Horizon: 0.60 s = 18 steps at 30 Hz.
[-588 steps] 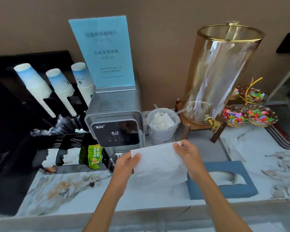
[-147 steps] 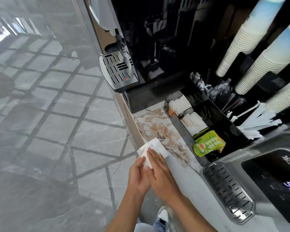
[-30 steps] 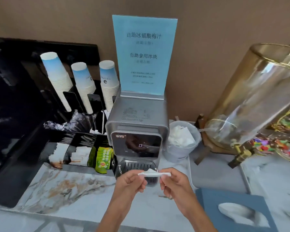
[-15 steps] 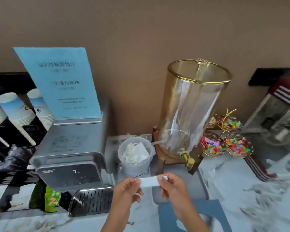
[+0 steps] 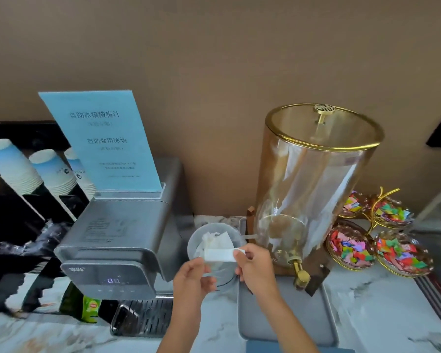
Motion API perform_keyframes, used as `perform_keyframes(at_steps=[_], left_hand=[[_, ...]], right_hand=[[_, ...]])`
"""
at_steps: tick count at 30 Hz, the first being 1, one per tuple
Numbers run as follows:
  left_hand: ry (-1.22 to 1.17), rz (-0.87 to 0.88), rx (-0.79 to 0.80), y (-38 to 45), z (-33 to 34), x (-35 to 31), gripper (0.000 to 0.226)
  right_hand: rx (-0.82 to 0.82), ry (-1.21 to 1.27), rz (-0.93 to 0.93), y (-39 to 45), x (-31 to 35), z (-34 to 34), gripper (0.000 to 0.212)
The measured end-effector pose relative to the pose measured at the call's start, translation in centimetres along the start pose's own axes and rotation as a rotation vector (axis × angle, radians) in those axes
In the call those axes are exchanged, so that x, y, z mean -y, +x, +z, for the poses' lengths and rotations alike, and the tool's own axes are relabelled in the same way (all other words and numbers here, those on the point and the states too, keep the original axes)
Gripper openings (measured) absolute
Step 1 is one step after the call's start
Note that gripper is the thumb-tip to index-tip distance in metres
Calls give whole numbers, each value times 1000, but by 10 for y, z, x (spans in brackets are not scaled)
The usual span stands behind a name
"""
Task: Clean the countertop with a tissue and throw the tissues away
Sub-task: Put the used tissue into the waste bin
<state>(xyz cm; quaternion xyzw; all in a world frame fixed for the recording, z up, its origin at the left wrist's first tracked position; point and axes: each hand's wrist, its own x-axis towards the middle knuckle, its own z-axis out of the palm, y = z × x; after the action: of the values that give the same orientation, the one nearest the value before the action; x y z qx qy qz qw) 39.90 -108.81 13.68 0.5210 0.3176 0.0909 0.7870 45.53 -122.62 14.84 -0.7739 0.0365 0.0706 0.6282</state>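
Observation:
A folded white tissue (image 5: 219,255) is held flat between both hands, just above the mouth of a small translucent waste bin (image 5: 223,275) that holds several crumpled tissues (image 5: 214,240). My left hand (image 5: 192,278) pinches the tissue's left end. My right hand (image 5: 255,266) pinches its right end. The bin stands on the marble countertop (image 5: 382,317) between a grey dispenser machine and a glass drink dispenser.
The grey machine (image 5: 120,240) with a blue sign (image 5: 99,141) is at left, its drip tray (image 5: 143,319) in front. Paper cup stacks (image 5: 36,169) lean at far left. The glass dispenser (image 5: 313,184) stands over a grey tray (image 5: 288,317). Candy bowls (image 5: 377,245) sit at right.
Both hands have carried the folded tissue forward and up, from in front of the bin to over its mouth. The view has moved closer to the bin.

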Motion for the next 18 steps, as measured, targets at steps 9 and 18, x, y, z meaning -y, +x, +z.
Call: perform_keyframes(at_steps=[9,18], left_hand=[[6,-33,63,2,-12,-12,16],[26,-30,128,0,-11,-16,17]], right_hand=[[41,-568,37,39,5,39,19],[-2,-1109,-83,40,0,53,14]])
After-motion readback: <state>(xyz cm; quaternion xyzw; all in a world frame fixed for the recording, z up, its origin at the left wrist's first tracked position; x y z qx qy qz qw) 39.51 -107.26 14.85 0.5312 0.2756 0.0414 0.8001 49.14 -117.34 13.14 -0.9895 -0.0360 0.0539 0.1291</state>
